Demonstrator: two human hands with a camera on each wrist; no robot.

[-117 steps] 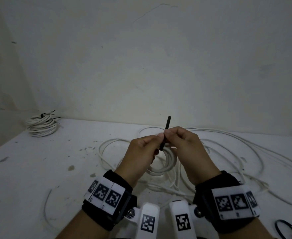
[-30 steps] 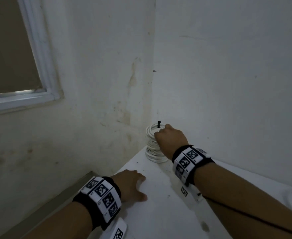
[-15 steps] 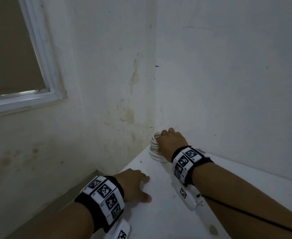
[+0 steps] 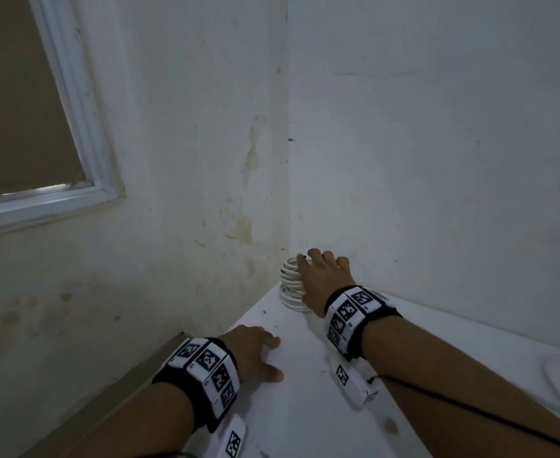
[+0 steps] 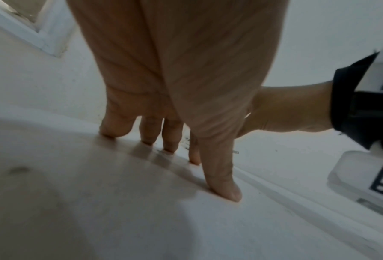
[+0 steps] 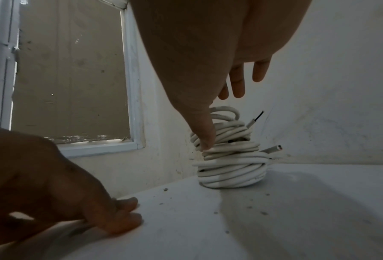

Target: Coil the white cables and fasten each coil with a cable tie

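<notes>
The white bench (image 4: 305, 408), dusty and flecked with small dark specks, runs into a corner of two stained, scuffed white walls (image 4: 437, 160). Under the right hand (image 4: 324, 279) sits a stack of white cable coils (image 6: 230, 165); its fingers are relaxed and spread, its thumb touching the coils' side. Nearer the bench's edge, the left hand (image 4: 255, 352) rests fingertips-down, grasping nothing. Left of both hands, a white-framed window (image 4: 73, 127) is set in the wall.

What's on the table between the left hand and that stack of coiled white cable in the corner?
Only bare tabletop with a few dark specks separates the left hand from the coiled cables; the right wrist view shows it best.
</notes>
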